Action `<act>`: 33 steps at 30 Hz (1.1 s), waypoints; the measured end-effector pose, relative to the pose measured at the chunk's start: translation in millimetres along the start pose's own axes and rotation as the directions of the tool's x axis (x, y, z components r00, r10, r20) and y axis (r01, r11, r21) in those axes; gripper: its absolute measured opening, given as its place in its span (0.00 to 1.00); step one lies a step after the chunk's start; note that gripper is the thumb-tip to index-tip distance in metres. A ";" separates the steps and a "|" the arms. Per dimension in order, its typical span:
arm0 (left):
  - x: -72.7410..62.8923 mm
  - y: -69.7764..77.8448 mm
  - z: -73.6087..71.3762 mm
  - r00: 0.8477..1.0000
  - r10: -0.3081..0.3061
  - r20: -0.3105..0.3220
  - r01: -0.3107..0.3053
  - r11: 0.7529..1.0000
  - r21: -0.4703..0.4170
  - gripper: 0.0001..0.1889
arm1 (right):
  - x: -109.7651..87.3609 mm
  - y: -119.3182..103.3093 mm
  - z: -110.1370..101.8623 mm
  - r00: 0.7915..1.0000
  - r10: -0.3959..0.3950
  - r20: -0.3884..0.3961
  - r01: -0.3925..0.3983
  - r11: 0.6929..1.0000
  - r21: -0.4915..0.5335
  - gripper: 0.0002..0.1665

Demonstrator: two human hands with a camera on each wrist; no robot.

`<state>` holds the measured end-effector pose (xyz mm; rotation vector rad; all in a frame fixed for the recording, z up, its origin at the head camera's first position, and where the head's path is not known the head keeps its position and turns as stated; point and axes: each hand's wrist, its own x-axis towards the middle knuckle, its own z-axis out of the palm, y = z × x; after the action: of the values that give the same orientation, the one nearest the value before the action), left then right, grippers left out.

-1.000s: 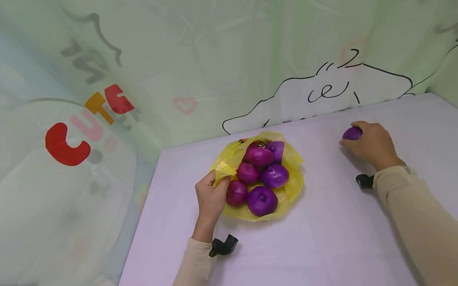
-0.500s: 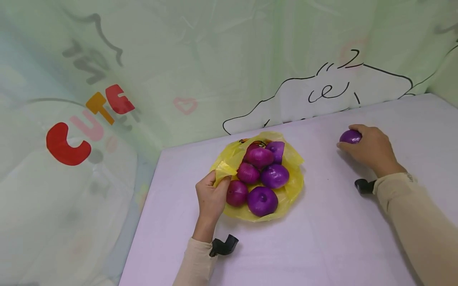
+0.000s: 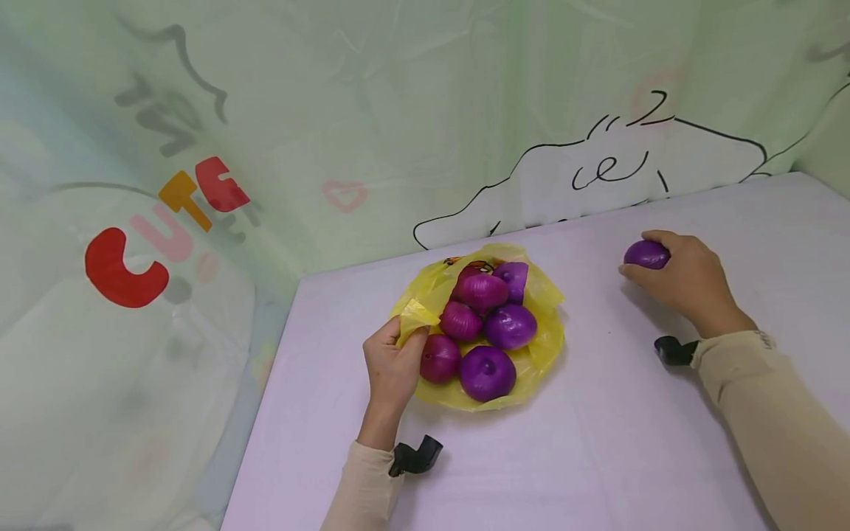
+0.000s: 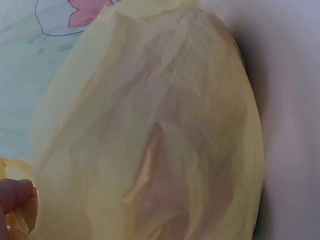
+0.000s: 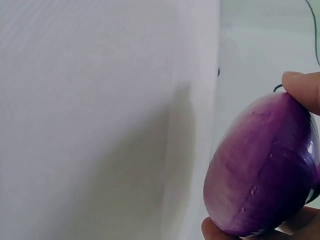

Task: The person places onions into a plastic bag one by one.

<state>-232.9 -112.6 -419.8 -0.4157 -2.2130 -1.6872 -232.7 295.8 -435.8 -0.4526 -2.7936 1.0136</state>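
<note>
A yellow plastic bag (image 3: 546, 346) lies spread open on the table, with several glossy purple and magenta onions (image 3: 488, 373) inside. My left hand (image 3: 392, 369) pinches the bag's left rim between thumb and fingers. In the left wrist view, the side of the bag (image 4: 150, 125) fills most of the picture, and the onions behind it are hidden. Off to the right, my right hand (image 3: 693, 284) grips a single purple onion (image 3: 645, 254). The right wrist view has that onion (image 5: 260, 165) held between thumb and fingertips, with its shadow on the tabletop.
A pale lilac cloth covers the table (image 3: 598, 428). Behind and to the left hangs a light green curtain (image 3: 372, 110) with printed letters and drawings, meeting the table's back edge. Each wrist wears a small black camera mount (image 3: 417, 456).
My right hand has shifted a little to the left and toward me with the onion in its grip. My left hand and the bag have stayed in place.
</note>
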 end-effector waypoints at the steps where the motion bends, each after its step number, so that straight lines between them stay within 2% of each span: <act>1: 0.0 -0.2 0.0 1.000 0.001 0.001 -0.001 1.000 0.000 0.08 | -0.5 -0.9 -0.3 1.000 -0.003 -0.001 0.003 1.000 0.002 0.48; 14: -0.3 0.3 0.2 1.000 -0.003 0.008 0.003 1.000 -0.007 0.08 | -9.3 -12.9 -3.1 0.998 -0.052 -0.019 0.053 0.998 0.035 0.47; 33: -0.3 -0.2 0.3 1.000 -0.016 0.007 0.016 1.000 0.000 0.07 | -23.9 -34.4 -4.7 0.997 -0.078 -0.031 0.080 0.994 0.075 0.48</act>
<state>-232.7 -112.4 -420.2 -0.4051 -2.2268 -1.6968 -217.0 265.9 -410.7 -0.3418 -2.7144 1.0830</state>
